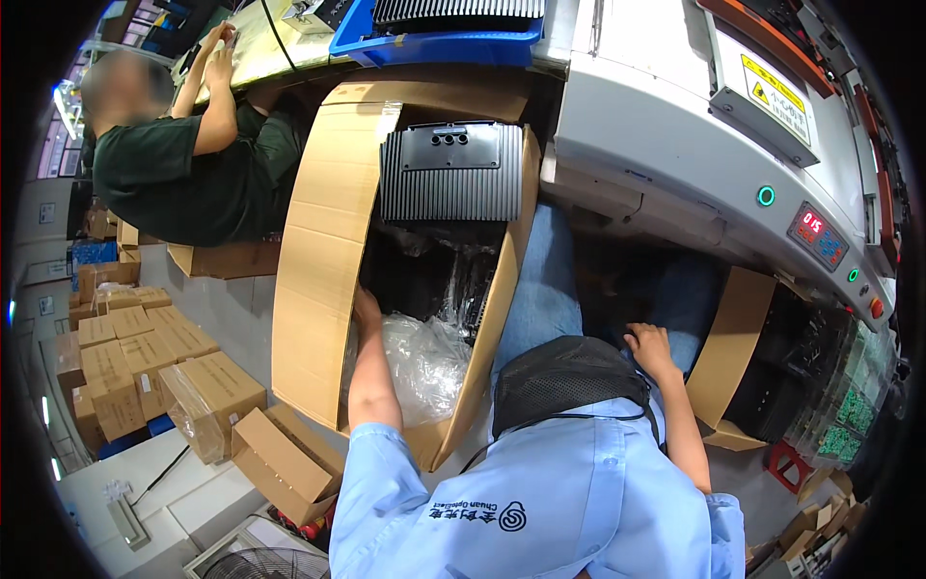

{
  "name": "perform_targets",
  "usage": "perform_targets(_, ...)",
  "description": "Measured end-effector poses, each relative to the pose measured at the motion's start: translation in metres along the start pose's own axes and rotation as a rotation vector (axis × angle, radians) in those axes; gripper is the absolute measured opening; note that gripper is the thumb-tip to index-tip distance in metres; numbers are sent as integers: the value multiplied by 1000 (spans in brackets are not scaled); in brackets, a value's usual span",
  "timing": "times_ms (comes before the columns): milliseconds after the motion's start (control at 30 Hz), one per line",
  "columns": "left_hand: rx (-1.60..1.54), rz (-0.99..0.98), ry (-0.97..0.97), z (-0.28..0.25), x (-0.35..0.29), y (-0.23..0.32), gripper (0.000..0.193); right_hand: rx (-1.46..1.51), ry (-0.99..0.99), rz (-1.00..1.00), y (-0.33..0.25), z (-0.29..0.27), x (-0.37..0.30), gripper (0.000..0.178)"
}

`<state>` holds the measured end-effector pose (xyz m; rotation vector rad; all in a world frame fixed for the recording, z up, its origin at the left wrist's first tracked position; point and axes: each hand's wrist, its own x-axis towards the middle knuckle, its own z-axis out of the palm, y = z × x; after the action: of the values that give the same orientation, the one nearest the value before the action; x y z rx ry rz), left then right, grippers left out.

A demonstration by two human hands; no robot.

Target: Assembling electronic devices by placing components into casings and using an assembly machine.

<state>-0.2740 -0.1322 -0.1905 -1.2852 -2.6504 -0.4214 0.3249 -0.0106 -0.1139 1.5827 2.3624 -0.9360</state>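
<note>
My left hand [367,311] reaches down into a tall open cardboard box [323,251], against the inner side of its left flap. Its fingers are lost in the dark inside, so what they touch is hidden. Clear plastic wrap [424,359] lies crumpled in the box beside my forearm. At the far end of the box a black finned metal housing [449,179] with three round ports stands across the opening. My right hand [650,347] rests on my leg, fingers apart and holding nothing.
A grey machine [666,145] with lit buttons stands at the right. Below it, another cardboard box [738,338] holds black parts. A blue bin [439,46] sits on the bench ahead. A co-worker [183,164] sits at left, near stacked cartons [125,357].
</note>
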Motion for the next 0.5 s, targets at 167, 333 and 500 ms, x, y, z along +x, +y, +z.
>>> perform_targets(167,106,-277,-205,-10,11,6,49,22,34,-13,4,4,-2,27)
perform_targets(333,-67,-244,-198,-35,-7,44,44,36,66,-14,4,7,-2,25)
perform_targets(500,-355,-377,83,-74,-47,74,44,27,51,-44,6,8,2,24)
